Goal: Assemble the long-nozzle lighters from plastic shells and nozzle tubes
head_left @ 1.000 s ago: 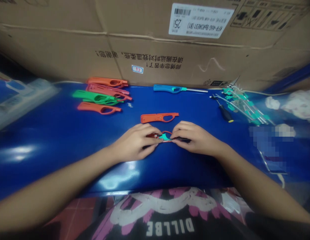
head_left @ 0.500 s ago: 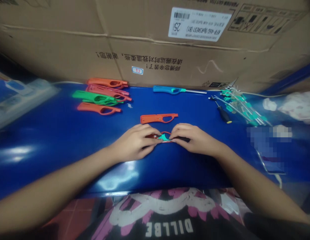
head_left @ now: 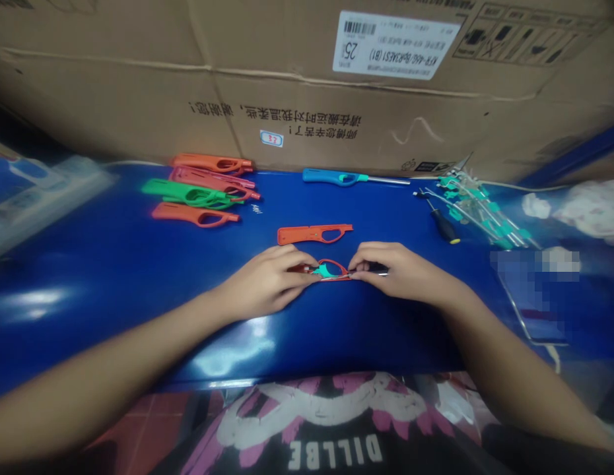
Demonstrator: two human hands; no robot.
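The red lighter casing (head_left: 331, 270) lay flat on the blue tabletop (head_left: 113, 264), toward the near edge and between my hands, with its long axis running left to right. My left hand (head_left: 270, 280) had its grip closed on the handle end. My right hand (head_left: 401, 270) pinched the metal tube (head_left: 374, 269) at the casing's right end, in line with that axis. The casing looked slim, with an oval finger loop holding a teal trigger piece. A spare orange shell (head_left: 314, 233) lay just beyond it.

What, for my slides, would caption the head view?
Left hand and right hand pinch an orange plastic lighter shell with teal trigger over a blue table.
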